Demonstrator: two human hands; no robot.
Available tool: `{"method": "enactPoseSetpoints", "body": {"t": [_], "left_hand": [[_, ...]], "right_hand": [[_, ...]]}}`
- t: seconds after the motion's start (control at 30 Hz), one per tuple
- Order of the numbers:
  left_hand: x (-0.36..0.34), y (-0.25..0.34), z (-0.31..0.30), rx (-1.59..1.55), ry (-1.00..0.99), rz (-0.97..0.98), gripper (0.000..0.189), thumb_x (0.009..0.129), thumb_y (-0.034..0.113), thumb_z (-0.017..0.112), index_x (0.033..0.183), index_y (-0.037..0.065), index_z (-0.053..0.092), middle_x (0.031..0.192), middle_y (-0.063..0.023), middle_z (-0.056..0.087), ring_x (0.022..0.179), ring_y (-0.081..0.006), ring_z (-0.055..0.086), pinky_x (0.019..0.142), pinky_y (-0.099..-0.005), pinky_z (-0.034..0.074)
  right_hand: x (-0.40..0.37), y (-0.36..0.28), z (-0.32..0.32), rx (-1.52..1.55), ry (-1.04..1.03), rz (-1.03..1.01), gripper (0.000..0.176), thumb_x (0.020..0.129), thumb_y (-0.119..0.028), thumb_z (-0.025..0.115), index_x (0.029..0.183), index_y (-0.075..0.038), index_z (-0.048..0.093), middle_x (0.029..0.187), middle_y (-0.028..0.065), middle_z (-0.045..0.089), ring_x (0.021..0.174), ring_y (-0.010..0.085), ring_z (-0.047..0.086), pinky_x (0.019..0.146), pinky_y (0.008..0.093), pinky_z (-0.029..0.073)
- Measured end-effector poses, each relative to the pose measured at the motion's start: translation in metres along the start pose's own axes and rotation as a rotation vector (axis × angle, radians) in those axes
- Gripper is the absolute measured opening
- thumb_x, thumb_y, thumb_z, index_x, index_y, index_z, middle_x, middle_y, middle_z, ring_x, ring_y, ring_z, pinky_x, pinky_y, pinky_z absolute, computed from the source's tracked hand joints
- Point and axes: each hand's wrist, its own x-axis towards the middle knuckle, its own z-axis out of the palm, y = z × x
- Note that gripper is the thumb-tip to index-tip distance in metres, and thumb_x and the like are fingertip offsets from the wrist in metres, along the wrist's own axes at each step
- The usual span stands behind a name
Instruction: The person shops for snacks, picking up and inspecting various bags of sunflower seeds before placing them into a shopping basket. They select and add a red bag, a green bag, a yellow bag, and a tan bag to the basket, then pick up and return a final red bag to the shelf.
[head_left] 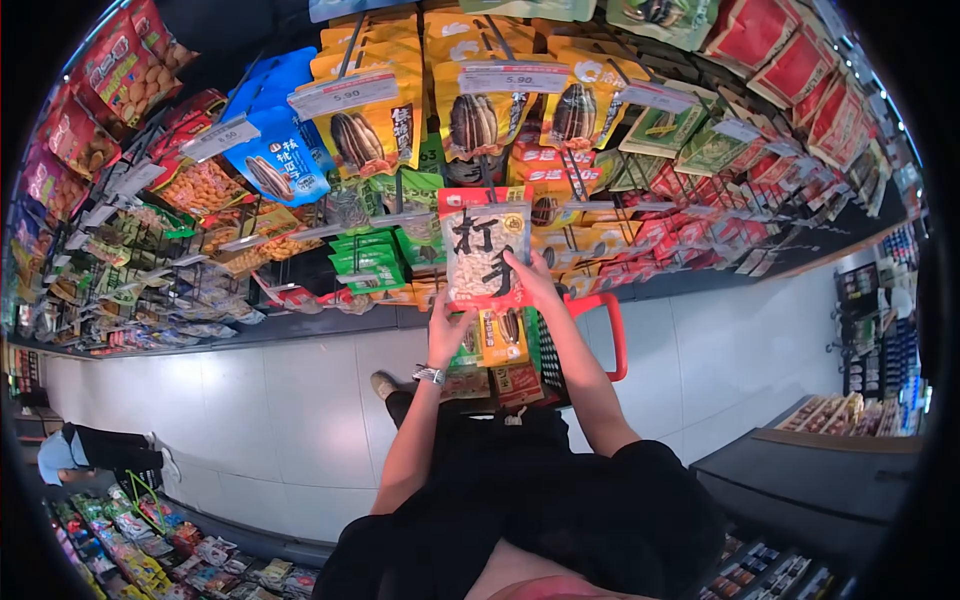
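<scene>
Between my two hands is a red and white snack bag (474, 262) with large black characters and pale contents showing. My left hand (447, 330) holds its lower left corner, with a watch on that wrist. My right hand (533, 279) grips the lower right edge, thumb on the front. Just beneath the bag, a yellow packet (503, 338) and red packets (517, 384) lie in a basket with a red handle (617, 338). Behind the bag hang yellow sunflower seed bags (474, 118) on hooks.
Racks of blue bags (275, 150), green packets (367, 262) and red packets (800, 55) run across the front. Another person (100, 450) is at the far left on the tiled floor (290, 400). A dark display counter (800, 475) stands at the lower right.
</scene>
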Motion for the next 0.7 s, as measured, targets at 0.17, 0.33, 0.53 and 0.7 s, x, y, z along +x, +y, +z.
{"method": "enactPoseSetpoints", "body": {"t": [0.17,0.33,0.53,0.7], "left_hand": [[0.056,0.008,-0.013,0.145,0.001,0.088,0.082,0.093,0.014,0.081,0.159,-0.006,0.036,0.118,-0.0185,0.075,0.098,-0.0183,0.076,0.082,-0.0323,0.06],[0.114,-0.026,-0.042,0.243,-0.027,0.168,0.093,0.094,0.021,0.08,0.166,-0.001,0.025,0.11,-0.0195,0.077,0.092,-0.0292,0.076,0.078,-0.0401,0.06],[0.063,0.007,-0.112,0.646,-0.267,0.148,0.099,0.1,0.033,0.073,0.171,0.013,0.007,0.145,-0.03,0.059,0.101,-0.0439,0.074,0.082,-0.0457,0.059],[-0.082,-0.04,-0.157,0.467,-0.117,0.006,0.097,0.1,0.029,0.074,0.171,0.014,0.01,0.134,-0.0242,0.067,0.096,-0.0329,0.077,0.078,-0.0407,0.061]], "right_hand": [[0.043,0.01,0.025,-0.28,0.187,0.0,0.05,0.093,-0.059,0.078,0.097,-0.01,0.068,0.073,-0.0049,0.056,0.064,0.0082,0.054,0.061,0.028,0.043],[0.088,0.04,0.043,-0.469,0.424,-0.017,0.067,0.088,-0.071,0.074,0.1,-0.005,0.071,0.077,0.0018,0.066,0.076,0.0186,0.065,0.073,0.0347,0.05],[0.093,0.001,0.056,-0.797,0.456,0.029,0.089,0.084,-0.084,0.062,0.107,0.002,0.072,0.1,0.0222,0.076,0.099,0.042,0.072,0.09,0.0478,0.054],[0.155,0.033,0.022,-0.827,0.469,-0.05,0.086,0.082,-0.083,0.062,0.105,-0.002,0.08,0.106,0.0254,0.077,0.108,0.0427,0.073,0.095,0.0499,0.057]]}}
